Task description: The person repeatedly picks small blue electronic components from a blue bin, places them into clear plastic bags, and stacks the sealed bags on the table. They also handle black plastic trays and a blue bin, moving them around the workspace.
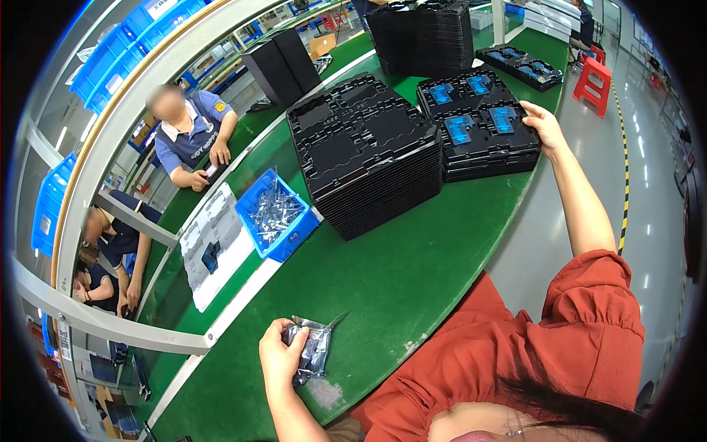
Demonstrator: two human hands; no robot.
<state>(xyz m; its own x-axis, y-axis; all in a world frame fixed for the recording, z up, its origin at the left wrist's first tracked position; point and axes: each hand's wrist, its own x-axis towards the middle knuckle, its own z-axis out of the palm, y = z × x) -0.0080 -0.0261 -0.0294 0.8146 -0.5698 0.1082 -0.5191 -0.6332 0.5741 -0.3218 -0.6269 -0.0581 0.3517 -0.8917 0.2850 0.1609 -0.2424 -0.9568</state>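
My left hand [278,356] grips a bundle of silvery plastic bags [315,348] just above the green table [398,272], near its front edge. Stretched far forward, my right hand [543,125] rests its fingers on the right edge of a stack of black trays [479,144] whose top tray holds blue parts in its pockets. A taller stack of empty black trays [368,155] stands to the left of that one.
A blue bin [278,214] of small bagged metal parts sits left of the stacks, beside a white sheet [213,243]. More tray stacks [423,37] stand farther back. People in blue shirts work across the table on the left. A red stool [593,82] stands on the grey floor at right.
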